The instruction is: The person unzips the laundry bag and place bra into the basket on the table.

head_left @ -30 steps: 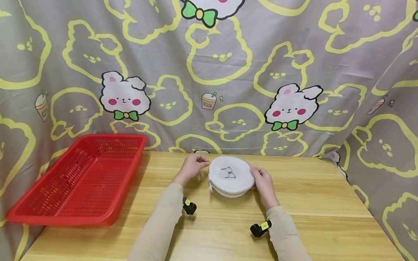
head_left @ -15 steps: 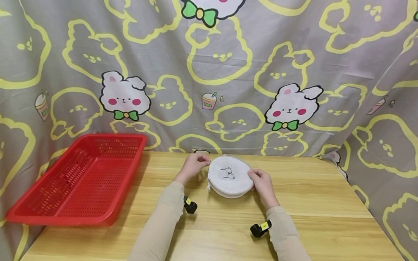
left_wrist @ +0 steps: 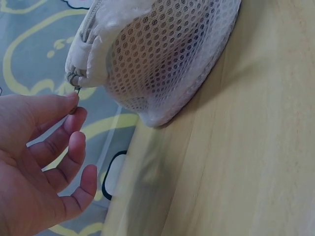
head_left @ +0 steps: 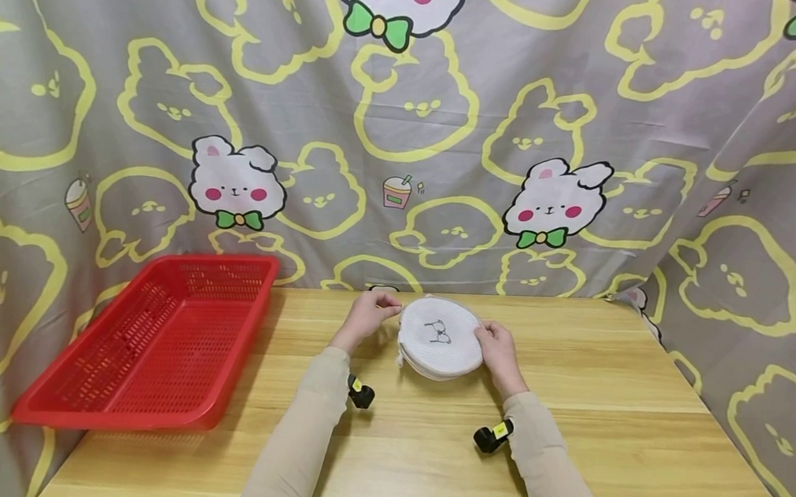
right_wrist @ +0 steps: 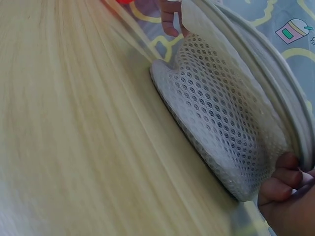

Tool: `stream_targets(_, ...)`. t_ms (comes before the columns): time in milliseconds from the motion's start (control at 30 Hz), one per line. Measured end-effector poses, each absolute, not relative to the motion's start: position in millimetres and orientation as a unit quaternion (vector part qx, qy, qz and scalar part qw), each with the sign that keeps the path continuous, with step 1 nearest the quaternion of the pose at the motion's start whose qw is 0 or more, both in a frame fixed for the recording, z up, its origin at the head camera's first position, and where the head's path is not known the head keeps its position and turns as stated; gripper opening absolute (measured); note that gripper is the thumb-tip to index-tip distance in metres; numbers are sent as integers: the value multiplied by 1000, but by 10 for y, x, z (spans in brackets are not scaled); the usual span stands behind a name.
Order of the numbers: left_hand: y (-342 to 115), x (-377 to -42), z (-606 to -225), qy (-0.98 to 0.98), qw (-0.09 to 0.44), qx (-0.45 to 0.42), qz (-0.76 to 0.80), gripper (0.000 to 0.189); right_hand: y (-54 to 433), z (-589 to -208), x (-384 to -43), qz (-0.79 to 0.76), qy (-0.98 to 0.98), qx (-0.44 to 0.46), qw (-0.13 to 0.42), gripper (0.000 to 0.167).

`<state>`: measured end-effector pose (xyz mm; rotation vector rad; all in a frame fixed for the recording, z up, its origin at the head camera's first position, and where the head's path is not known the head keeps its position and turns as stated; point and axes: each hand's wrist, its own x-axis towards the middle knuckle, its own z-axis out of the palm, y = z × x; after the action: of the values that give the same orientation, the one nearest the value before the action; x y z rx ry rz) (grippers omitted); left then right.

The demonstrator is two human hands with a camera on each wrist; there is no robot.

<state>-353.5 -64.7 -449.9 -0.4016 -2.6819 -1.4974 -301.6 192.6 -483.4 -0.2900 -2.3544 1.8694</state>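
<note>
A round white mesh laundry bag (head_left: 442,336) with a small dark printed figure on its top stands near the back of the wooden table. Honeycomb netting forms its side, and a zipper runs round the top edge. In the left wrist view my left hand (left_wrist: 44,152) pinches the small zipper pull (left_wrist: 76,91) between thumb and forefinger, the other fingers loosely bent. My right hand (head_left: 500,352) grips the bag's right rim; in the right wrist view its fingers (right_wrist: 283,184) curl at the edge under the zipper band.
A red perforated plastic basket (head_left: 170,339) stands at the table's left side. Behind the wooden table (head_left: 407,470) hangs a grey curtain (head_left: 324,116) with yellow outlines and white rabbits. A black wrist camera (head_left: 360,393) sits on the left sleeve, another on the right.
The bag's top shifts and tilts slightly, a little left and then back right. My right hand moves slightly with it, while my left hand stays nearly in place.
</note>
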Motion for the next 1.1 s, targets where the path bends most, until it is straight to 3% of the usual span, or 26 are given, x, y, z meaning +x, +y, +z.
stream_targets(1100, -632, -3397, -4497, -864, 24, -126, -487, 7, 1918, -4829, -3000, 626, -766, -109, 95, 24)
